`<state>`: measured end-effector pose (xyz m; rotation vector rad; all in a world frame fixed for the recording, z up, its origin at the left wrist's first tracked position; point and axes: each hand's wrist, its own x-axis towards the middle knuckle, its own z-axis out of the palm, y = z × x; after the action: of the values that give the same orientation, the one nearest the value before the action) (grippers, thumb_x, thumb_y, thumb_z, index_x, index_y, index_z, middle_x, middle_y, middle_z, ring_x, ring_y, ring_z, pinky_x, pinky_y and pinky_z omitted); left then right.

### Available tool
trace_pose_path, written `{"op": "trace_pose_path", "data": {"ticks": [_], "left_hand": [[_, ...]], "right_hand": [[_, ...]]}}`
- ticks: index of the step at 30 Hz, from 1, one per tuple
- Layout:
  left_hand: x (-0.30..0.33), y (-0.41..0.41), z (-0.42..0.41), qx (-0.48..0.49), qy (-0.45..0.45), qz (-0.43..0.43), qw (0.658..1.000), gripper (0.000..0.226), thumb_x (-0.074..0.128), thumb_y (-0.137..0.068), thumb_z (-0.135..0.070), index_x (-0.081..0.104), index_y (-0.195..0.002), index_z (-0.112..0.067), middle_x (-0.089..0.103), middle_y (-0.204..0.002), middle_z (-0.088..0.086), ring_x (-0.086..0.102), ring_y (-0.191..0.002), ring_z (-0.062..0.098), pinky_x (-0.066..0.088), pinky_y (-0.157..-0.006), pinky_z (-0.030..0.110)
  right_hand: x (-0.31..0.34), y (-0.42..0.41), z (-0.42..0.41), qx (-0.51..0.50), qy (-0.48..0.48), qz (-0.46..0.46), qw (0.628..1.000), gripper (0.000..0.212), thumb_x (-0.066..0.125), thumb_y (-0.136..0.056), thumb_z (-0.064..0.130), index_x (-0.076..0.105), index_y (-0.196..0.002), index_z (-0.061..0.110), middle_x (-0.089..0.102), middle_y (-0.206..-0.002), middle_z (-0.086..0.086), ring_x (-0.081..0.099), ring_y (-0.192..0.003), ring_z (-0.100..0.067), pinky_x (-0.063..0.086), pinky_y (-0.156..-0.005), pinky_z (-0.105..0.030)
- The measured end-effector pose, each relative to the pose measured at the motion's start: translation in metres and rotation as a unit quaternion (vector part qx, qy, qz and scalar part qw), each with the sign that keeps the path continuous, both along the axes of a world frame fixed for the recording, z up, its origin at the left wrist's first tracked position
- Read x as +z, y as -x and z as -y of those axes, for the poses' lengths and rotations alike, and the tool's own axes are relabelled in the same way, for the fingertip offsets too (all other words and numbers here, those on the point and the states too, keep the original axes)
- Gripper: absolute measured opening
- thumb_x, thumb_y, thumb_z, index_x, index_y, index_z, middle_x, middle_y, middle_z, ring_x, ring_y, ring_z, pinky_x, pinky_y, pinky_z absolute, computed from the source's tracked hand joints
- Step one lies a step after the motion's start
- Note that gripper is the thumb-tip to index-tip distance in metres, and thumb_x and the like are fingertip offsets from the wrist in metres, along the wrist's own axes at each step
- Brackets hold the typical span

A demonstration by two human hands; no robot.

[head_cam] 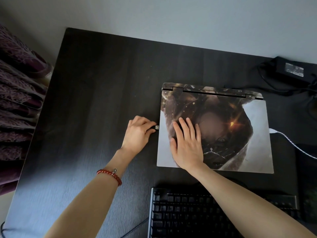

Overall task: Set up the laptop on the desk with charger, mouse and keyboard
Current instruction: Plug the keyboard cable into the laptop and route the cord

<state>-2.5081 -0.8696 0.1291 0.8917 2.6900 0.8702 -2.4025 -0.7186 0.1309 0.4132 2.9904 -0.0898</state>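
A closed laptop [240, 117] with a dark brown picture skin on its lid lies on the black desk [96, 86]. My right hand [187, 143] presses flat on the lid's left part, fingers straight. My left hand [139, 132] pinches a small USB plug [157, 127], whose metal tip sits right at the laptop's left edge. A black keyboard [188, 217] lies at the near edge, partly under my right forearm. The black charger brick [291, 69] with its cables rests at the far right. No mouse is visible.
A white braided cable [291, 143] runs from the laptop's right side toward the right. A dark pad [307, 177] lies right of the keyboard. Purple patterned fabric [18, 100] hangs beside the desk's left edge. A thin black cable [135, 227] leads left of the keyboard.
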Motion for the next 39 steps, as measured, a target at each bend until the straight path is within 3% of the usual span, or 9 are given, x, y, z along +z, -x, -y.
{"op": "trace_pose_path", "data": {"ticks": [5, 15, 24, 28, 31, 36, 39], "left_hand": [[-0.001, -0.002, 0.000, -0.018, -0.004, -0.011, 1.000, 0.021, 0.072, -0.074, 0.000, 0.070, -0.094, -0.003, 0.065, -0.080, 0.014, 0.058, -0.080, 0.035, 0.053, -0.066, 0.042], [-0.001, -0.001, -0.004, -0.006, -0.022, 0.022, 0.999, 0.021, 0.071, -0.074, 0.001, 0.070, -0.095, -0.003, 0.063, -0.080, 0.014, 0.057, -0.080, 0.033, 0.053, -0.066, 0.038], [-0.003, 0.000, 0.004, -0.002, -0.003, -0.010, 1.000, 0.019, 0.064, -0.083, -0.007, 0.068, -0.102, -0.006, 0.060, -0.097, 0.015, 0.056, -0.087, 0.033, 0.046, -0.076, 0.044], [-0.006, -0.005, 0.006, 0.025, -0.030, -0.004, 0.999, 0.017, 0.062, -0.085, -0.007, 0.069, -0.100, -0.004, 0.066, -0.089, 0.016, 0.060, -0.081, 0.035, 0.046, -0.073, 0.042], [-0.005, -0.004, 0.000, 0.065, -0.057, 0.035, 0.996, 0.018, 0.059, -0.087, -0.012, 0.064, -0.104, -0.006, 0.071, -0.088, 0.008, 0.061, -0.085, 0.028, 0.041, -0.083, 0.040], [-0.011, -0.003, -0.004, 0.102, -0.081, 0.059, 0.990, 0.010, 0.058, -0.088, -0.014, 0.065, -0.093, -0.010, 0.068, -0.079, 0.005, 0.058, -0.083, 0.023, 0.026, -0.083, 0.027], [-0.013, -0.010, -0.002, 0.095, -0.085, 0.051, 0.990, 0.004, 0.060, -0.086, -0.011, 0.063, -0.089, -0.010, 0.063, -0.078, 0.005, 0.055, -0.084, 0.023, 0.024, -0.080, 0.028]], "right_hand": [[0.002, -0.001, 0.000, 0.000, 0.003, 0.001, 1.000, 0.051, 0.029, -0.090, 0.036, 0.040, -0.136, 0.016, 0.042, -0.144, -0.009, 0.033, -0.137, -0.030, 0.016, -0.113, -0.049], [0.001, -0.001, -0.002, -0.001, 0.008, -0.013, 1.000, 0.051, 0.031, -0.089, 0.035, 0.040, -0.136, 0.015, 0.043, -0.144, -0.009, 0.033, -0.137, -0.030, 0.016, -0.113, -0.049], [-0.004, -0.001, -0.001, -0.008, -0.002, -0.013, 1.000, 0.049, 0.036, -0.090, 0.036, 0.041, -0.135, 0.017, 0.043, -0.144, -0.008, 0.033, -0.137, -0.028, 0.015, -0.113, -0.047], [-0.003, -0.004, -0.001, -0.012, -0.015, -0.008, 1.000, 0.050, 0.029, -0.091, 0.037, 0.040, -0.135, 0.016, 0.043, -0.144, -0.008, 0.033, -0.137, -0.029, 0.014, -0.113, -0.047], [-0.002, -0.002, -0.001, -0.014, -0.018, -0.011, 1.000, 0.050, 0.026, -0.091, 0.036, 0.038, -0.136, 0.016, 0.041, -0.145, -0.009, 0.031, -0.138, -0.029, 0.014, -0.113, -0.047], [-0.004, 0.001, 0.001, -0.008, -0.014, -0.011, 1.000, 0.051, 0.025, -0.091, 0.035, 0.035, -0.137, 0.015, 0.038, -0.147, -0.011, 0.028, -0.139, -0.030, 0.015, -0.114, -0.049], [-0.005, -0.001, 0.001, -0.005, -0.017, -0.009, 1.000, 0.050, 0.026, -0.091, 0.034, 0.034, -0.137, 0.015, 0.038, -0.146, -0.012, 0.029, -0.139, -0.030, 0.017, -0.113, -0.050]]}}
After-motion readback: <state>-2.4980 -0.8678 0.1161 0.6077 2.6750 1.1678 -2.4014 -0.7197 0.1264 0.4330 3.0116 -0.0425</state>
